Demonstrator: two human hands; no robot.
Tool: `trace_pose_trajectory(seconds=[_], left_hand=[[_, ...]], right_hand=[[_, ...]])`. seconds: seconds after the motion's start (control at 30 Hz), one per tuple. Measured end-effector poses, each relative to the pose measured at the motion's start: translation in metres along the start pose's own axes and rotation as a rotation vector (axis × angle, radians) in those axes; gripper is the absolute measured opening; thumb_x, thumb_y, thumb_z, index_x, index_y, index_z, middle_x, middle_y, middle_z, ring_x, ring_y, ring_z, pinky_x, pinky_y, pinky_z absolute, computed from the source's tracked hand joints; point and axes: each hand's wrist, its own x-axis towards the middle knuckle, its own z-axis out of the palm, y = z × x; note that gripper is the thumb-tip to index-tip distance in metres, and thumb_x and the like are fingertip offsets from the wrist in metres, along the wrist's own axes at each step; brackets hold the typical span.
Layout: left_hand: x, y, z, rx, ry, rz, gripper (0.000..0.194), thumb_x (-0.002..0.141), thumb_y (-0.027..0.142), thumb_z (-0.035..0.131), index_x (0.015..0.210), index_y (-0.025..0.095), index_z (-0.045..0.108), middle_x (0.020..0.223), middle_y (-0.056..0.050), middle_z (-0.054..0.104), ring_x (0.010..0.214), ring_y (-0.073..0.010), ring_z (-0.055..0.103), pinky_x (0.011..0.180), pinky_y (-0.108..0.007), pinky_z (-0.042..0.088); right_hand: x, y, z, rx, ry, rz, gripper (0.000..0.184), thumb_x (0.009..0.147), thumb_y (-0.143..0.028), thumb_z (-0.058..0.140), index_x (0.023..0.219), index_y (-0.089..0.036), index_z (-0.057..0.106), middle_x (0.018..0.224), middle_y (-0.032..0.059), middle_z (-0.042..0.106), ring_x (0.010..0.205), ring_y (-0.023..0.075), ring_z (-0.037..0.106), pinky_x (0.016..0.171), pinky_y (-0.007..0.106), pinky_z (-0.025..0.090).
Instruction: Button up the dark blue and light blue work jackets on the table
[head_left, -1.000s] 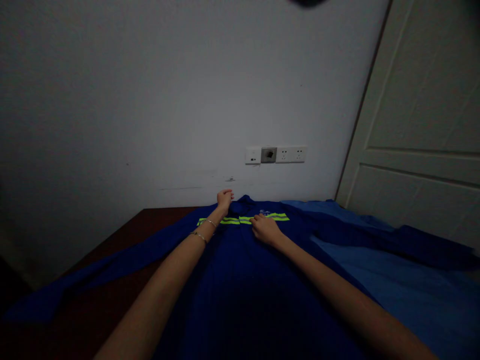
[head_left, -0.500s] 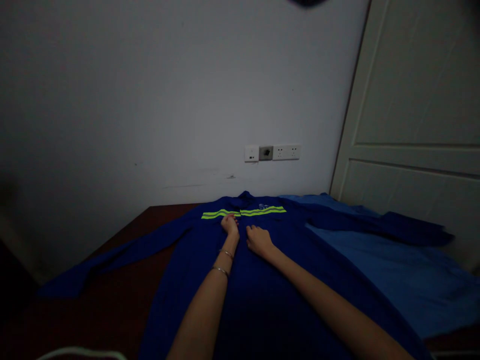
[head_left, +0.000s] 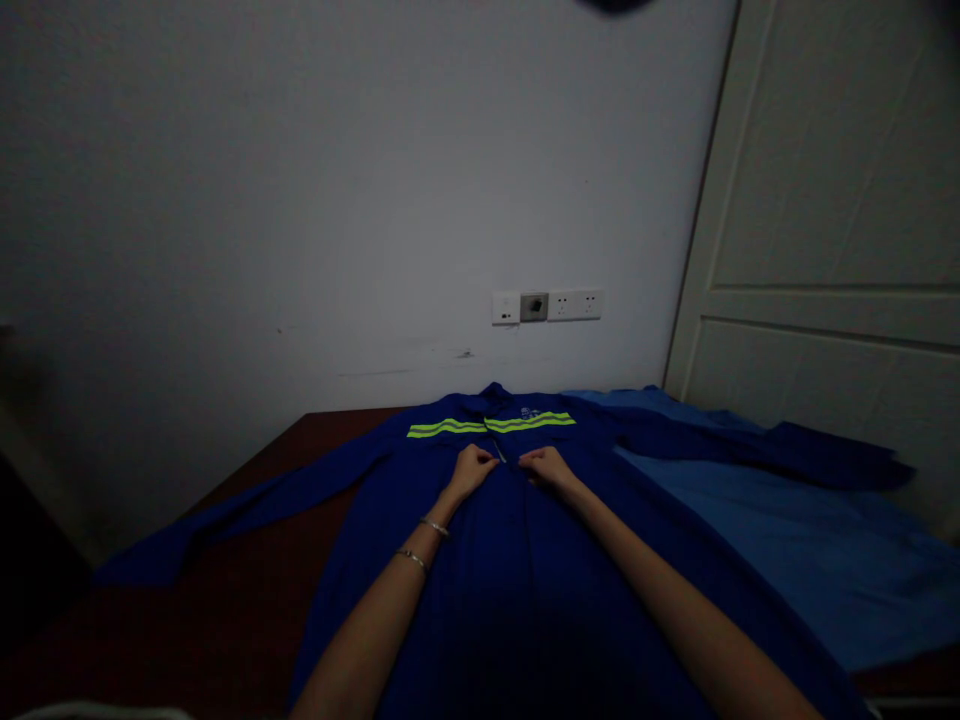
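Observation:
A dark blue work jacket [head_left: 480,560] lies front up with its sleeves spread to both sides. A yellow-green reflective band [head_left: 531,422] crosses its chest, split at the front opening. My left hand [head_left: 472,472] pinches the left edge of that opening just below the band. Opposite it, my right hand [head_left: 551,468] has its fingers closed on the right edge. Between the two hands a small pale gap shows in the opening. Two bracelets [head_left: 433,526] circle my left wrist. The fingertips are small and dim.
Beneath the jacket is a dark red-brown surface [head_left: 255,510]. A lighter blue cloth [head_left: 795,570] lies under the right sleeve. Behind stands a white wall [head_left: 337,200] with a row of sockets [head_left: 547,306]. A pale panelled door [head_left: 832,240] rises at the right.
My left hand has come down off the reflective band to the opening's left edge. My right hand has shifted slightly right and up. The opening now parts between them.

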Motion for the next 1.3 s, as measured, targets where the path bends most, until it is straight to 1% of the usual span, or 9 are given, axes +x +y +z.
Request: trace_pose_trajectory(seconds=[0.3,0.47,0.6,0.67,0.73,0.8,0.87,1.07,1.3], left_hand=[[0.000,-0.004,0.003,0.085,0.031,0.016,0.009,0.065,0.014,0.064,0.074,0.013,0.066,0.078,-0.005,0.058,0.074,-0.0152,0.052,0.071,-0.027,0.041],[-0.006,0.005,-0.002,0.143,0.121,0.144,0.006,0.066,0.012,0.063,0.072,0.014,0.063,0.086,-0.006,0.055,0.088,-0.0178,0.047,0.081,-0.032,0.038],[-0.010,0.011,-0.007,0.073,0.087,0.248,0.009,0.073,0.011,0.056,0.078,0.017,0.059,0.093,-0.005,0.058,0.096,-0.0180,0.049,0.087,-0.032,0.037],[-0.010,0.013,-0.008,0.035,0.060,0.248,0.011,0.075,0.012,0.053,0.082,0.018,0.059,0.095,-0.005,0.061,0.097,-0.0179,0.052,0.088,-0.031,0.037],[-0.011,0.014,-0.008,0.012,0.043,0.199,0.013,0.077,0.015,0.051,0.085,0.020,0.059,0.093,-0.005,0.063,0.094,-0.0178,0.055,0.085,-0.029,0.039],[-0.011,0.014,-0.009,-0.007,0.033,0.142,0.014,0.078,0.017,0.050,0.086,0.021,0.060,0.090,-0.004,0.065,0.088,-0.0174,0.059,0.080,-0.027,0.042],[-0.010,0.014,-0.009,-0.033,0.026,0.117,0.014,0.078,0.019,0.051,0.087,0.021,0.061,0.088,-0.003,0.066,0.084,-0.0168,0.061,0.076,-0.025,0.043],[-0.007,0.008,-0.007,-0.062,-0.016,0.099,0.016,0.078,0.022,0.053,0.088,0.020,0.065,0.083,-0.004,0.069,0.078,-0.0168,0.064,0.073,-0.025,0.045],[-0.004,0.001,-0.005,-0.025,0.020,0.136,0.010,0.074,0.024,0.060,0.077,0.020,0.069,0.088,-0.004,0.068,0.088,-0.0178,0.060,0.083,-0.028,0.042]], right_hand=[[0.001,0.004,-0.001,0.247,-0.045,0.042,0.009,0.061,-0.014,0.057,0.069,-0.013,0.062,0.039,-0.0054,0.046,0.036,0.0068,0.043,0.037,0.017,0.037],[0.003,0.004,0.004,0.251,-0.028,0.025,0.014,0.062,-0.015,0.055,0.074,-0.011,0.062,0.037,-0.0065,0.045,0.033,0.0066,0.041,0.036,0.017,0.033],[0.004,0.003,0.006,0.200,0.019,-0.016,0.017,0.062,-0.016,0.055,0.074,-0.010,0.065,0.038,-0.0055,0.048,0.033,0.0074,0.042,0.036,0.018,0.032],[0.004,0.001,0.007,0.173,0.050,-0.038,0.016,0.062,-0.017,0.056,0.072,-0.011,0.066,0.044,-0.0023,0.056,0.040,0.0100,0.050,0.041,0.019,0.037],[0.002,0.000,0.008,0.153,0.101,-0.099,0.017,0.062,-0.019,0.056,0.073,-0.012,0.067,0.059,0.0022,0.066,0.055,0.0144,0.060,0.051,0.021,0.044],[-0.001,-0.001,0.011,0.146,0.153,-0.184,0.020,0.064,-0.022,0.055,0.075,-0.012,0.068,0.073,0.0061,0.069,0.070,0.0180,0.064,0.062,0.024,0.048],[-0.005,-0.002,0.015,0.150,0.186,-0.257,0.024,0.066,-0.024,0.053,0.079,-0.011,0.068,0.081,0.0090,0.070,0.077,0.0197,0.065,0.068,0.026,0.049],[-0.014,-0.004,0.022,0.134,0.254,-0.289,0.027,0.068,-0.027,0.052,0.084,-0.011,0.067,0.084,0.0100,0.070,0.081,0.0208,0.065,0.074,0.029,0.049],[-0.012,-0.001,0.025,0.109,0.251,-0.278,0.026,0.070,-0.029,0.051,0.083,-0.013,0.068,0.083,0.0091,0.070,0.080,0.0206,0.065,0.075,0.029,0.049]])
